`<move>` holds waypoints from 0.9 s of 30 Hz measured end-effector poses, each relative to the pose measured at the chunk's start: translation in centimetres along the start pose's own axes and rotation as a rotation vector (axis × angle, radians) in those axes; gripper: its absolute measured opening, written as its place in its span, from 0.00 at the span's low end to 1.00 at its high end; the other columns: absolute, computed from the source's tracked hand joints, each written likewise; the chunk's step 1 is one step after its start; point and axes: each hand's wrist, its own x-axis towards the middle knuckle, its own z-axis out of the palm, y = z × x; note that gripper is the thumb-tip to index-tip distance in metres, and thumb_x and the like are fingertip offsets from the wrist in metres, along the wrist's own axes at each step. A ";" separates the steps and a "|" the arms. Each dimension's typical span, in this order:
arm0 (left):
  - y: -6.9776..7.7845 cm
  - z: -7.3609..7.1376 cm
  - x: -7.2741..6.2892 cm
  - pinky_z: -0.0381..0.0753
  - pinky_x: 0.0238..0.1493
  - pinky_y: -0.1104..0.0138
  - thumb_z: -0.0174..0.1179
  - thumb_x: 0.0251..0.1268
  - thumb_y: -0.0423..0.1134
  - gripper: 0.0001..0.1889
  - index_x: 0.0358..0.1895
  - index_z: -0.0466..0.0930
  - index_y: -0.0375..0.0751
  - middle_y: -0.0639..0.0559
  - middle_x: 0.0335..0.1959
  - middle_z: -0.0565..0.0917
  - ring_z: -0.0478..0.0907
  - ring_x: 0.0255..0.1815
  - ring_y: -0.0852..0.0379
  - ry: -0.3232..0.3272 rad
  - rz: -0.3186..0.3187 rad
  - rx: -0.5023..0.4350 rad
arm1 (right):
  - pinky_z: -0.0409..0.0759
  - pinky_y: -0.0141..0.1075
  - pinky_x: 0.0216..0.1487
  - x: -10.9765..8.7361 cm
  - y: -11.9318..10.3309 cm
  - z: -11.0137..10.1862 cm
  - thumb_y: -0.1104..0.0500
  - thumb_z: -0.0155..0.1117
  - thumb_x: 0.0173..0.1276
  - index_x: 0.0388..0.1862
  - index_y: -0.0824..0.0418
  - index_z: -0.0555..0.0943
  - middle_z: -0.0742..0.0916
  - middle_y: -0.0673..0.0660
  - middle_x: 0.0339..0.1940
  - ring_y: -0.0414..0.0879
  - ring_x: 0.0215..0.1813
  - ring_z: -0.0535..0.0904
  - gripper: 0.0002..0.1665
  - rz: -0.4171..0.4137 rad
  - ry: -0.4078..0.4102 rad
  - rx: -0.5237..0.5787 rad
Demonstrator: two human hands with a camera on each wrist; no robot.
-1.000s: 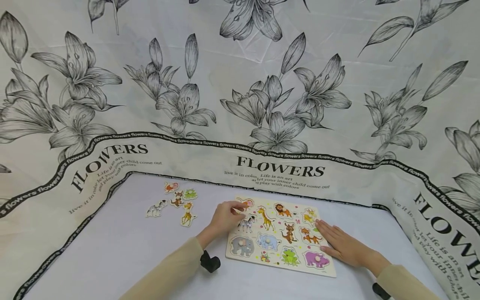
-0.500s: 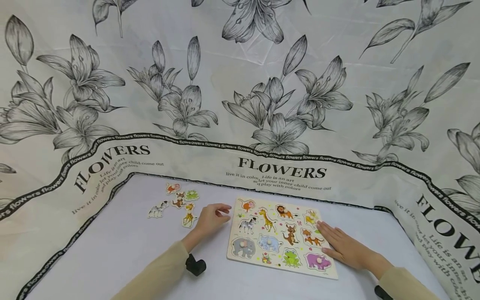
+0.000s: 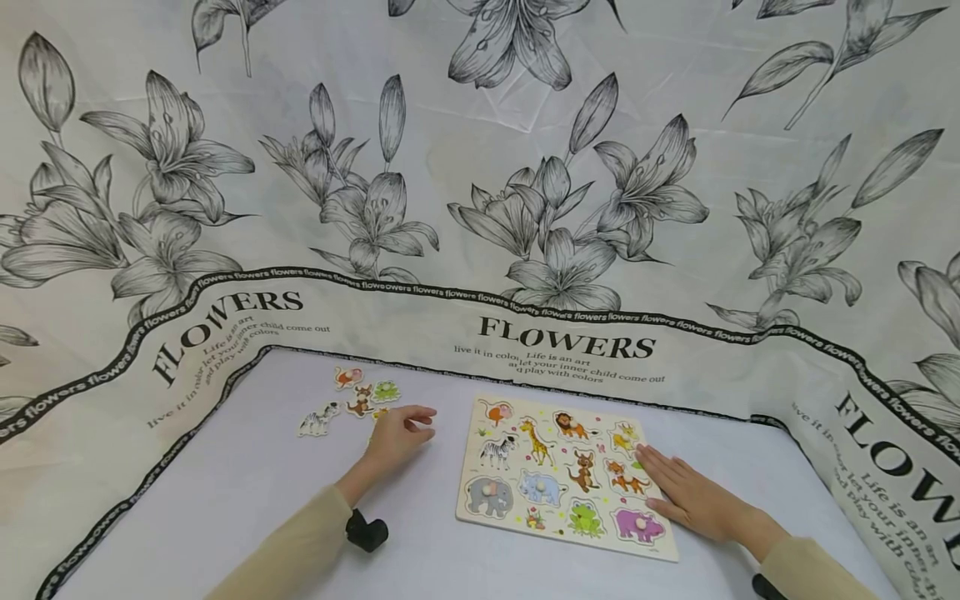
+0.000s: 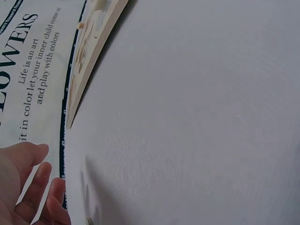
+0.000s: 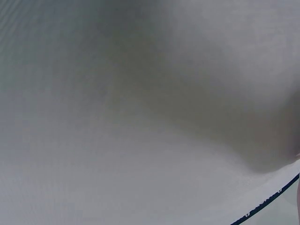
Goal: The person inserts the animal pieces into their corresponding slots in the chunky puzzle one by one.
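My left hand hovers left of the wooden animal puzzle board, fingers loosely bent and holding nothing. It partly covers a loose giraffe piece. Beside that lie loose pieces: a zebra, a kangaroo, a frog and a monkey. Knobbed elephant and hippo pieces sit in the board. With fingers straight, my right hand rests on the board's right edge. In the left wrist view, the left hand's fingers are empty.
A white cloth covers the table. Behind it rises a flower-printed curtain with a black border. The left wrist view catches the board's edge; the right wrist view shows mostly blurred white cloth.
My left hand has moved left from the board's monkey picture toward the loose pieces, now overlapping the giraffe. The right hand has stayed on the board's edge.
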 end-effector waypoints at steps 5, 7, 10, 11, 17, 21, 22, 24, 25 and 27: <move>-0.6 -1.3 0.0 0.75 0.31 0.73 0.68 0.51 0.28 0.13 0.43 0.85 0.37 0.46 0.35 0.87 0.78 0.29 0.61 0.018 0.010 -0.002 | 0.23 0.16 0.67 -0.1 0.3 0.2 0.46 0.51 0.74 0.75 0.64 0.55 0.67 0.69 0.72 0.22 0.74 0.28 0.39 -0.018 0.029 -0.025; -0.8 -1.8 0.0 0.75 0.31 0.73 0.68 0.51 0.28 0.13 0.44 0.85 0.36 0.45 0.35 0.87 0.78 0.29 0.60 0.021 0.006 -0.003 | 0.22 0.15 0.67 -0.2 0.4 0.3 0.45 0.51 0.74 0.75 0.64 0.55 0.66 0.69 0.72 0.22 0.74 0.28 0.39 -0.010 0.025 -0.018; -1.4 -2.6 0.0 0.75 0.32 0.73 0.68 0.52 0.28 0.14 0.44 0.85 0.37 0.46 0.36 0.87 0.78 0.30 0.60 0.026 -0.013 0.011 | 0.22 0.15 0.67 -0.1 0.5 0.5 0.44 0.49 0.74 0.76 0.63 0.54 0.65 0.68 0.73 0.22 0.74 0.28 0.40 0.009 0.003 0.003; -1.6 -2.8 0.0 0.75 0.32 0.73 0.68 0.52 0.28 0.14 0.44 0.85 0.37 0.46 0.36 0.87 0.78 0.30 0.60 0.028 -0.018 0.017 | 0.22 0.15 0.67 -0.1 0.5 0.4 0.44 0.49 0.75 0.76 0.63 0.54 0.64 0.68 0.74 0.21 0.73 0.27 0.40 0.020 -0.011 0.011; -2.5 -4.0 -0.1 0.74 0.32 0.72 0.68 0.54 0.29 0.13 0.45 0.85 0.36 0.46 0.36 0.87 0.78 0.32 0.59 0.049 -0.037 0.052 | 0.22 0.15 0.67 0.0 0.1 0.2 0.43 0.48 0.75 0.76 0.64 0.55 0.64 0.68 0.74 0.20 0.73 0.27 0.39 0.031 -0.024 0.018; -3.2 -4.6 0.0 0.74 0.33 0.72 0.68 0.54 0.30 0.14 0.46 0.85 0.37 0.46 0.36 0.87 0.78 0.34 0.58 0.061 -0.052 0.063 | 0.22 0.15 0.67 -0.1 0.1 0.2 0.44 0.49 0.75 0.76 0.64 0.55 0.64 0.69 0.74 0.20 0.73 0.27 0.39 0.024 -0.017 0.020; -3.4 -4.7 0.0 0.74 0.33 0.72 0.68 0.54 0.30 0.14 0.46 0.85 0.37 0.46 0.36 0.87 0.78 0.34 0.57 0.064 -0.053 0.065 | 0.22 0.15 0.67 -0.1 0.1 0.2 0.44 0.49 0.75 0.76 0.64 0.55 0.64 0.69 0.74 0.20 0.73 0.27 0.39 0.026 -0.016 0.022; -3.6 -5.0 0.1 0.74 0.33 0.72 0.67 0.54 0.30 0.14 0.46 0.84 0.36 0.45 0.36 0.86 0.78 0.34 0.57 0.066 -0.061 0.064 | 0.22 0.15 0.67 -0.1 0.2 0.2 0.44 0.49 0.75 0.75 0.64 0.55 0.64 0.69 0.74 0.20 0.73 0.27 0.39 0.027 -0.017 0.020; -3.7 -5.1 0.1 0.74 0.33 0.73 0.67 0.54 0.29 0.14 0.46 0.84 0.36 0.44 0.37 0.86 0.78 0.34 0.56 0.066 -0.062 0.061 | 0.22 0.15 0.67 -0.1 0.1 0.2 0.44 0.49 0.75 0.75 0.64 0.55 0.64 0.69 0.74 0.20 0.73 0.27 0.39 0.026 -0.016 0.015; -4.0 -5.3 0.1 0.74 0.33 0.73 0.68 0.54 0.29 0.14 0.46 0.84 0.34 0.43 0.37 0.86 0.79 0.34 0.56 0.067 -0.058 0.059 | 0.22 0.15 0.67 -0.1 0.0 0.2 0.44 0.49 0.74 0.75 0.64 0.56 0.65 0.69 0.73 0.20 0.73 0.27 0.39 0.017 -0.009 0.008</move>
